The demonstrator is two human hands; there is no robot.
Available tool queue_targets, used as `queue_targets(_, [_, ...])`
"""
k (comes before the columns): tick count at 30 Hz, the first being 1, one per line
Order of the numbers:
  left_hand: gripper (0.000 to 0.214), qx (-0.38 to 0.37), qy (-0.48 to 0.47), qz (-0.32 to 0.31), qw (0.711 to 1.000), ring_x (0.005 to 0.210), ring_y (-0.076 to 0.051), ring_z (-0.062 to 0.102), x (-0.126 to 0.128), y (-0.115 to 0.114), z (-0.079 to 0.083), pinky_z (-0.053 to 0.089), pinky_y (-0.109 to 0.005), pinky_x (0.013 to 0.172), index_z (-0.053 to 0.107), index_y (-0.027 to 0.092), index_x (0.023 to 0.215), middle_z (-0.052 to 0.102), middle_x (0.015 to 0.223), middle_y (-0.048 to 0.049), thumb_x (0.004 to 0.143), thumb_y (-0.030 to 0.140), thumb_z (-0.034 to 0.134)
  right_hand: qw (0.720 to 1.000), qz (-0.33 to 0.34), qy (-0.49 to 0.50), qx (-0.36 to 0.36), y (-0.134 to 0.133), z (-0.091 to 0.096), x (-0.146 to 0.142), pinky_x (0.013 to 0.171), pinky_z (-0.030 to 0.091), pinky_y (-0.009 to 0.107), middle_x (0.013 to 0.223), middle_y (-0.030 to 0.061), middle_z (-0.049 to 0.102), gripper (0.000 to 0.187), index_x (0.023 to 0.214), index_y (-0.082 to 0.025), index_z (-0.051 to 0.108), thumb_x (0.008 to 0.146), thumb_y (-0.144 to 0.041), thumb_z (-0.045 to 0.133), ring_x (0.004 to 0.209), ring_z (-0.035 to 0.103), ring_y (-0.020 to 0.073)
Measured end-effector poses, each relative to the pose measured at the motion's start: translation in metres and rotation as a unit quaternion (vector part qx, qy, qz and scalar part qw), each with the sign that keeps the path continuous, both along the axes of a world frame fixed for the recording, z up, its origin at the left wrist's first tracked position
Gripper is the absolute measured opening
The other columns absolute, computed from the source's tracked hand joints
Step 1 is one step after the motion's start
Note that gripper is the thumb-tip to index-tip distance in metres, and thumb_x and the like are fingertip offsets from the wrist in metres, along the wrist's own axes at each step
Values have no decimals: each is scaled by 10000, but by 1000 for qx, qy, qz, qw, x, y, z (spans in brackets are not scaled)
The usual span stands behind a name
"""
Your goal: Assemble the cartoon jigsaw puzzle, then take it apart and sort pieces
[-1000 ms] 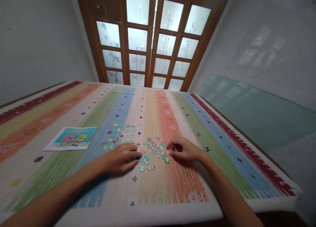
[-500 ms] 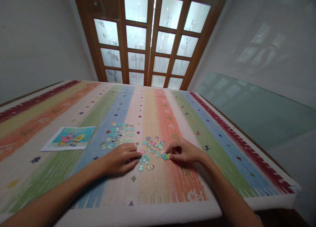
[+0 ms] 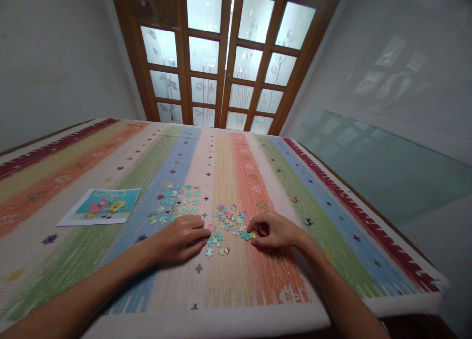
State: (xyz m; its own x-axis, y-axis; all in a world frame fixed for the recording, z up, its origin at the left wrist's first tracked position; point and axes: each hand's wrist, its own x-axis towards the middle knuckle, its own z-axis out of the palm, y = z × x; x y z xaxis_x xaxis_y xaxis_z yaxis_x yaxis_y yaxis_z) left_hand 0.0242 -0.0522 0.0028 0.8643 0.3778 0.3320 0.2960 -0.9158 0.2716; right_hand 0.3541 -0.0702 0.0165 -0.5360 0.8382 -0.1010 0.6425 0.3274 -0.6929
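Small jigsaw puzzle pieces, mostly turquoise with some pink and yellow, lie on a striped tablecloth. My left hand [image 3: 184,238] rests palm-down, fingers curled together, its tips at a pink puzzle piece [image 3: 211,228] on the left edge of the near group. Below those tips are turquoise puzzle pieces [image 3: 209,252]. On the other side, my right hand [image 3: 276,229] has thumb and forefinger apart around the right end of the group, beside a yellow puzzle piece [image 3: 252,235]. Its other fingers are curled and partly hidden. A second group of puzzle pieces [image 3: 173,199] lies beyond my left hand.
A printed picture sheet [image 3: 103,206] with two cartoon figures lies to the left on the tablecloth [image 3: 236,280]. The table's near edge runs below my forearms. Wooden glass-paned doors [image 3: 224,58] stand beyond the table, with walls either side.
My right thumb has moved slightly down and away from the yellow puzzle piece, widening the gap to the forefinger. My left hand stays almost in place.
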Motion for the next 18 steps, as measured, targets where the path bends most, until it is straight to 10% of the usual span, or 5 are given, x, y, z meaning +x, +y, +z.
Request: queue_targets(18, [251,29,-44,-7,999,747,-200,563,1,-1,-3,446,-352,687,607,194,1234,639,819,-53,1049,194,437,997,-41,57,23,-4,-2,-10,498,323,232,544,-62,518,57,810,-184,716,757,-178,697,495,430,88])
